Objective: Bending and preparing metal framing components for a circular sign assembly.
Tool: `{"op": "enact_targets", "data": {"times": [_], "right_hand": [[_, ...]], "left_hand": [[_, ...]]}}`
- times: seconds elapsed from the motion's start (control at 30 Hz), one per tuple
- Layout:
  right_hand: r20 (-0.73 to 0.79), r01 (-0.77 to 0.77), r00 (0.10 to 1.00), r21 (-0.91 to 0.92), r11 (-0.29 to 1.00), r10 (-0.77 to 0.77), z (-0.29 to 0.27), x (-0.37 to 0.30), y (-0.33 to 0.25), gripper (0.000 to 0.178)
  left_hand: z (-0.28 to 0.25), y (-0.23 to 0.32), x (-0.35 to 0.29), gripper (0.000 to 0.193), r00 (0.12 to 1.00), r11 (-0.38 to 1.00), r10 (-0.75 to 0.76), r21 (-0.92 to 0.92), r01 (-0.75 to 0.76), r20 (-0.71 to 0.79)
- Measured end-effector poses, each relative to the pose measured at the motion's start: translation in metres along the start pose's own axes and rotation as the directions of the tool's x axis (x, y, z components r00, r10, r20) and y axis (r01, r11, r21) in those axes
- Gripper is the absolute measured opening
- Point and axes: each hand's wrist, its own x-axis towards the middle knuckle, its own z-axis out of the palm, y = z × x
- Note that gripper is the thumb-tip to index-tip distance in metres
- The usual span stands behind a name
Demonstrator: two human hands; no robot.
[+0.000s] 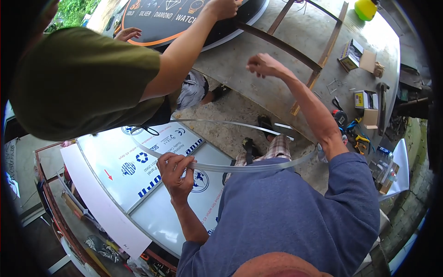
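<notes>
My left hand is closed around a long, thin, silvery metal strip, which bows across in front of my body. It seems to lie in several layers, and its thinner far run curves back from the left. My right hand is raised, its fingers loosely bent with nothing visible in them. Below that hand is the grey worktable, close to a rusty metal frame. Beneath the strip, on the left, lie film-covered panels with blue printing.
A co-worker in an olive shirt leans over a round black sign at the far side. On the right are opened small boxes, a hammer, a tape measure and yellow-handled pliers. A yellow sprayer stands far right.
</notes>
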Motion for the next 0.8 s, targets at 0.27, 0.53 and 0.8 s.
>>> {"op": "enact_targets", "data": {"times": [0.27,0.53,0.8], "right_hand": [[0.275,-0.073,0.962,0.246,0.967,0.002,0.041,-0.174,-0.024,0.051],[0.262,-0.069,0.965,0.276,0.959,-0.006,0.105,-0.294,-0.067,0.054],[0.136,0.016,0.989,0.264,0.964,-0.054,0.132,-0.344,-0.093,0.050]], "left_hand": [[-0.011,-0.014,-0.013,0.029,0.989,0.989,0.108,-0.091,-0.117,-0.102],[-0.029,-0.027,-0.030,0.038,0.961,0.962,0.197,-0.148,-0.228,-0.196],[-0.040,-0.037,-0.050,0.039,0.946,0.941,0.234,-0.193,-0.279,-0.225]]}}
